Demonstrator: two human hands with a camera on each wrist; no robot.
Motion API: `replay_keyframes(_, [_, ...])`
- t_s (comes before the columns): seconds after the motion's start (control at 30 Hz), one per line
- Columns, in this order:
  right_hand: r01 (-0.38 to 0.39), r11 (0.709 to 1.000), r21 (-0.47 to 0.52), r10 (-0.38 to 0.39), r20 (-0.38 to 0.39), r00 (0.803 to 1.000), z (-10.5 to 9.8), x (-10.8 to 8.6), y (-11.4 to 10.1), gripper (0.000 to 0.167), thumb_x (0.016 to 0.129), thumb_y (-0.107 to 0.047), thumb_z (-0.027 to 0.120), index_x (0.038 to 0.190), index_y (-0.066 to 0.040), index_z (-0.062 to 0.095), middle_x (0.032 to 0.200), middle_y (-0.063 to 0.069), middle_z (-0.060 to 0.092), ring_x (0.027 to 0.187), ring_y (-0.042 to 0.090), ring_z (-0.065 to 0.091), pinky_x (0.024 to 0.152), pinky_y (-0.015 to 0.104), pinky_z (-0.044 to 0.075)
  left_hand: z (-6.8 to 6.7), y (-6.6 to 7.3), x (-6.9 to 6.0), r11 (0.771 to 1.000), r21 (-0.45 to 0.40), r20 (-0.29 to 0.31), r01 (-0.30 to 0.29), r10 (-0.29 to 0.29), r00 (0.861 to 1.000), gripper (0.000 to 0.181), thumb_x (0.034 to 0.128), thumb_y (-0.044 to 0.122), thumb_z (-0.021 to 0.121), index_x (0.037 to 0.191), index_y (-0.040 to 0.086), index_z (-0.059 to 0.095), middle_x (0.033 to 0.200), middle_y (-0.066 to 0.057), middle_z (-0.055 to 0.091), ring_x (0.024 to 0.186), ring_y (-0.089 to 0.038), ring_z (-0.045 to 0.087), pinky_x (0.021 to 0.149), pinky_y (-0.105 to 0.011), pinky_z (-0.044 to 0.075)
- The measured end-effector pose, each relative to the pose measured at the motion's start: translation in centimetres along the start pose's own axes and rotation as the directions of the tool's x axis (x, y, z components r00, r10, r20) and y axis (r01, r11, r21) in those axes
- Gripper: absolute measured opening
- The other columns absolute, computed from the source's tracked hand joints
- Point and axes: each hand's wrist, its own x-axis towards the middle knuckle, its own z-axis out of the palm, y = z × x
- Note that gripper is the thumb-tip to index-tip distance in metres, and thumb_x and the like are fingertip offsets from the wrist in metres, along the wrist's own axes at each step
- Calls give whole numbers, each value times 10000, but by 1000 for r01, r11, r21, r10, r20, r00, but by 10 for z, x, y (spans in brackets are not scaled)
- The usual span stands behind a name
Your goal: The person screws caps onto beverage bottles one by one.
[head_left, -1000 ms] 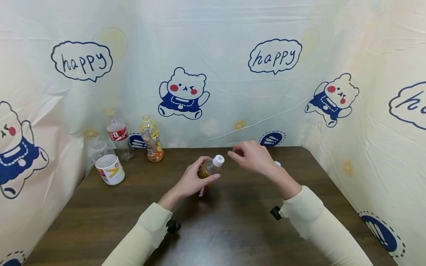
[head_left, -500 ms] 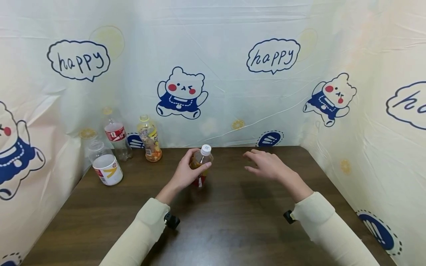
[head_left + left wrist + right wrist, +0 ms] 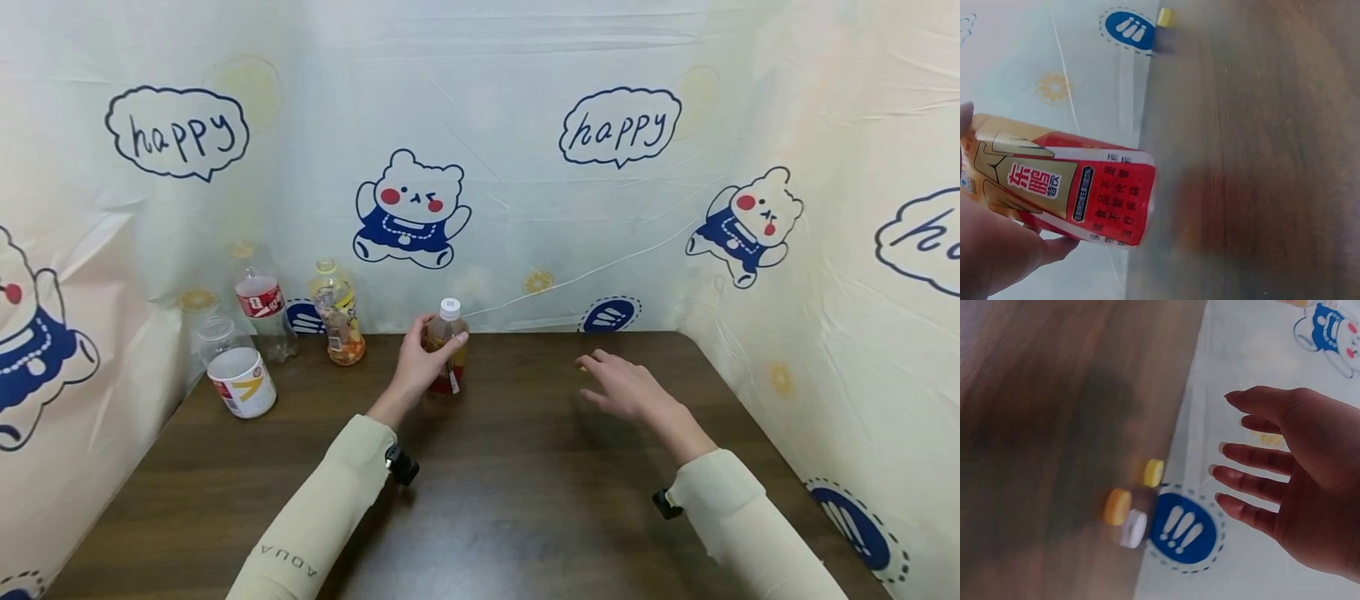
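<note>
My left hand grips a drink bottle with a white cap, thumb on its near side and fingers behind. The bottle is upright near the table's far edge. In the left wrist view its red and gold label shows, and its base looks slightly off the table. My right hand holds nothing, its fingers loosely extended above the table at the right. A yellow cap, an orange cap and a white cap lie close together near that hand; in the head view it mostly hides them.
At the back left stand a capless yellow-label bottle, a clear bottle with a red label and a wide clear jar with a white label. A printed curtain borders the brown table behind and at the sides.
The left hand has carried the bottle away and slightly left, from tilted to upright. The right hand has drawn back to the right from near the bottle's cap, its fingers spreading.
</note>
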Motion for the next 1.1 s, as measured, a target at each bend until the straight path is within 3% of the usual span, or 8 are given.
replay_keyframes(0.13, [-28, 999, 33, 28, 9, 1000, 9, -2, 11, 485, 968, -306, 712, 1391, -110, 578, 1265, 128, 608, 1107, 309, 635, 788, 568, 560, 5, -3, 12, 1000, 1, -34, 12, -12, 999, 824, 878, 585, 744, 1511, 213, 372, 1572, -124, 400, 1433, -348, 396, 1155, -608, 332])
replay_keyframes(0.47, [-51, 994, 101, 53, -20, 998, 27, 4, 31, 486, 962, -245, 711, 1386, -55, 569, 1329, 183, 551, 1199, 372, 553, 821, 612, 542, 15, -17, 34, 999, -21, -93, 36, -38, 995, 830, 881, 562, 753, 1513, 201, 353, 1559, -134, 401, 1414, -346, 409, 1142, -577, 371])
replay_keyframes(0.77, [-67, 987, 143, 73, -37, 997, 24, 15, 32, 457, 975, -235, 688, 1380, -49, 585, 1370, 189, 538, 1259, 402, 491, 894, 649, 507, 14, -21, 53, 999, -33, -112, 24, -27, 993, 846, 872, 579, 753, 1509, 191, 353, 1544, -134, 413, 1400, -336, 419, 1121, -566, 399])
replay_keyframes(0.97, [-87, 985, 151, 96, -57, 994, 16, 20, 34, 465, 981, -230, 681, 1393, -45, 571, 1418, 199, 506, 1314, 416, 434, 930, 651, 495, 8, -15, 53, 999, -45, -97, 9, -14, 995, 881, 854, 596, 763, 1523, 206, 343, 1566, -121, 399, 1427, -344, 397, 1136, -572, 380])
replay_keyframes(1.1, [-90, 982, 166, 101, -62, 993, 15, 24, 35, 485, 977, -221, 682, 1411, -51, 551, 1442, 203, 484, 1335, 417, 423, 951, 658, 483, -3, -9, 46, 998, -8, -126, -59, 57, 990, 903, 835, 607, 776, 1510, 167, 368, 1538, -131, 438, 1423, -362, 410, 1137, -569, 376])
